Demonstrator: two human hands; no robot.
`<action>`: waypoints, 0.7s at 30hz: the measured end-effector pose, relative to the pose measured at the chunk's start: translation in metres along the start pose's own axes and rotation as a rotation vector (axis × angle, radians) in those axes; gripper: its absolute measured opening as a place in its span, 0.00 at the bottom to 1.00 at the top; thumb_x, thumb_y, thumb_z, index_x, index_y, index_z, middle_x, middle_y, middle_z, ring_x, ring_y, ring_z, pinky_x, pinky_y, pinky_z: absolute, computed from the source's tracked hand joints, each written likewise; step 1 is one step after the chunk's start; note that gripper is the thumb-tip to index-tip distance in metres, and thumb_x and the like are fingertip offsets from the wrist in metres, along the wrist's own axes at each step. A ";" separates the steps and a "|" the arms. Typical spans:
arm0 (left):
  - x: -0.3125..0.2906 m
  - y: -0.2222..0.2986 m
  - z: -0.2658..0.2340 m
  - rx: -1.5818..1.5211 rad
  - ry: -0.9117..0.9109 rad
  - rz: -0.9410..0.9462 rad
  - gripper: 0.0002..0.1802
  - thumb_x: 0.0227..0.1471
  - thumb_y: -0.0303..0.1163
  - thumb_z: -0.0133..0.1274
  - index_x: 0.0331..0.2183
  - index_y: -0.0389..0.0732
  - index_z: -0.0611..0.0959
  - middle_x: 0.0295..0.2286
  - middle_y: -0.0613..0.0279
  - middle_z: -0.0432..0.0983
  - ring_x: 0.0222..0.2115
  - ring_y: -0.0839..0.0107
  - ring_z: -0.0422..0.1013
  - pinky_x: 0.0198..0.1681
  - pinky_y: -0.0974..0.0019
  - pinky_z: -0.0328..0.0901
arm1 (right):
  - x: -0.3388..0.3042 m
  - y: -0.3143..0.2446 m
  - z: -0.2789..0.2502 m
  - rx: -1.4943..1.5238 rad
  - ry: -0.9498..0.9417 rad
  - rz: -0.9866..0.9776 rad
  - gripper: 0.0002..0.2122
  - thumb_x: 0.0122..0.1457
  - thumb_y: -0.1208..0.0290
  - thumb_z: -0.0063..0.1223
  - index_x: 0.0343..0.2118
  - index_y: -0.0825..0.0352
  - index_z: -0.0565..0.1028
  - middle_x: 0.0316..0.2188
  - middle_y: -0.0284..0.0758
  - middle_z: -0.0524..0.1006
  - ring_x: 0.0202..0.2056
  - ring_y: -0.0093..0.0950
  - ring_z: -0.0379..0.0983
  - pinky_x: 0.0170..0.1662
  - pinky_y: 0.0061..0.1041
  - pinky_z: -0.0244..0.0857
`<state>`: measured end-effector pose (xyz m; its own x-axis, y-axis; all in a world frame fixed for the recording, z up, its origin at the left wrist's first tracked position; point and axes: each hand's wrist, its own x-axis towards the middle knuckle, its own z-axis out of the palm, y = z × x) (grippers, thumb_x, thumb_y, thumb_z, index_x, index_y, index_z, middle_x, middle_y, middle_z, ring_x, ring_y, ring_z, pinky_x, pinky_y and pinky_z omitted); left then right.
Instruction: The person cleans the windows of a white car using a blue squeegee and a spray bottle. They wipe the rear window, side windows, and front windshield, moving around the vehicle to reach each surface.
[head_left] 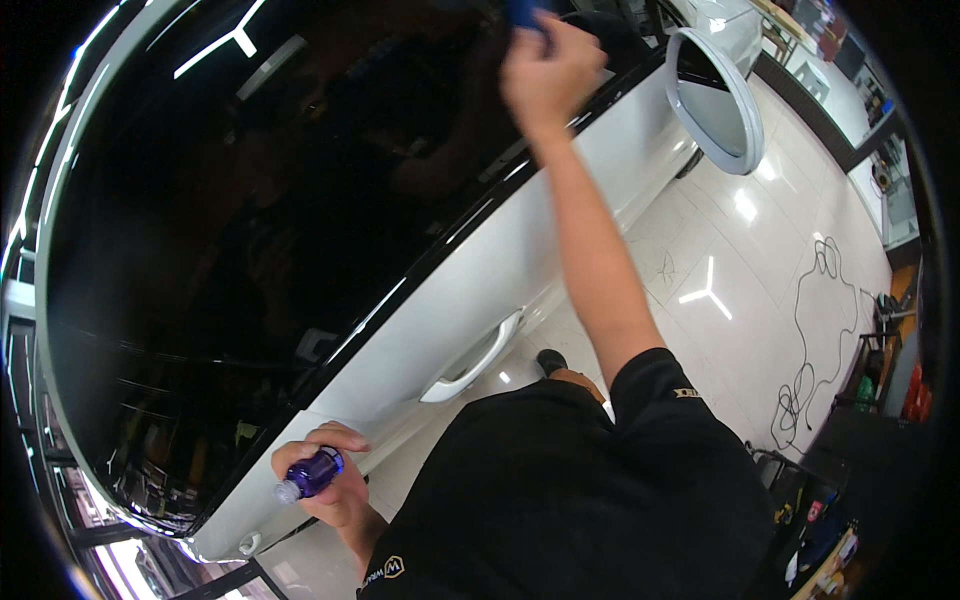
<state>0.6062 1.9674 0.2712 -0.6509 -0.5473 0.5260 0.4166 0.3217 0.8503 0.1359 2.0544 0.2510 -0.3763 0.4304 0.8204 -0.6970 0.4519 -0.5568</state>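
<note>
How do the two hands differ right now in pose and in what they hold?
The left hand sits low by the white door, curled around a small purple bottle; the right hand reaches high, arm stretched out, pressing a blue cloth on the dark window. Both are bare and closed on something.

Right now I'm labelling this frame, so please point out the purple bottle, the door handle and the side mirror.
purple bottle (312, 474): head view, on its purple body, held in the left hand.
door handle (474, 362): head view, middle of the white grip.
side mirror (716, 103): head view, on the glass face.
</note>
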 end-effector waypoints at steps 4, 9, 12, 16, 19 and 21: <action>-0.006 0.004 0.001 -0.002 0.043 -0.046 0.35 0.50 0.60 0.64 0.44 0.41 0.71 0.27 0.44 0.79 0.26 0.58 0.75 0.32 0.59 0.69 | 0.010 0.142 -0.004 -0.177 -0.075 0.567 0.13 0.54 0.67 0.63 0.42 0.66 0.81 0.39 0.43 0.77 0.46 0.42 0.70 0.51 0.40 0.64; -0.016 0.004 0.004 -0.035 0.055 -0.061 0.35 0.50 0.58 0.65 0.44 0.41 0.71 0.28 0.44 0.78 0.28 0.57 0.75 0.32 0.59 0.70 | 0.009 0.003 0.041 0.016 0.108 0.142 0.14 0.51 0.66 0.64 0.38 0.68 0.83 0.33 0.43 0.78 0.38 0.42 0.73 0.44 0.40 0.67; -0.023 0.008 0.005 -0.037 0.070 -0.050 0.33 0.51 0.58 0.64 0.44 0.41 0.71 0.28 0.44 0.79 0.28 0.56 0.76 0.33 0.59 0.70 | 0.009 -0.185 0.017 0.329 -0.131 -0.004 0.08 0.50 0.75 0.56 0.33 0.70 0.80 0.31 0.46 0.78 0.37 0.45 0.72 0.44 0.44 0.63; -0.019 0.014 0.002 -0.042 0.036 0.027 0.33 0.52 0.57 0.63 0.44 0.41 0.71 0.27 0.45 0.79 0.28 0.57 0.76 0.33 0.59 0.70 | -0.063 -0.321 0.018 0.426 -0.326 -0.465 0.11 0.53 0.67 0.59 0.37 0.64 0.79 0.32 0.40 0.74 0.36 0.40 0.69 0.39 0.42 0.58; -0.026 0.019 -0.011 -0.033 0.079 0.074 0.33 0.52 0.57 0.63 0.45 0.42 0.71 0.27 0.45 0.79 0.27 0.57 0.77 0.33 0.59 0.70 | -0.111 -0.350 -0.005 0.663 -0.297 -0.773 0.12 0.50 0.67 0.60 0.37 0.65 0.79 0.29 0.37 0.72 0.36 0.36 0.68 0.38 0.40 0.58; -0.038 0.022 -0.028 -0.024 0.124 0.078 0.33 0.53 0.57 0.62 0.45 0.42 0.71 0.27 0.46 0.79 0.27 0.57 0.76 0.33 0.58 0.70 | -0.091 -0.339 0.009 0.662 -0.317 -0.800 0.12 0.49 0.66 0.61 0.36 0.63 0.80 0.30 0.36 0.73 0.35 0.34 0.68 0.36 0.40 0.58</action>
<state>0.6580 1.9734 0.2693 -0.5332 -0.6132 0.5829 0.4791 0.3491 0.8054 0.4007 1.8551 0.3660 0.2591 -0.0657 0.9636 -0.9656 -0.0406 0.2569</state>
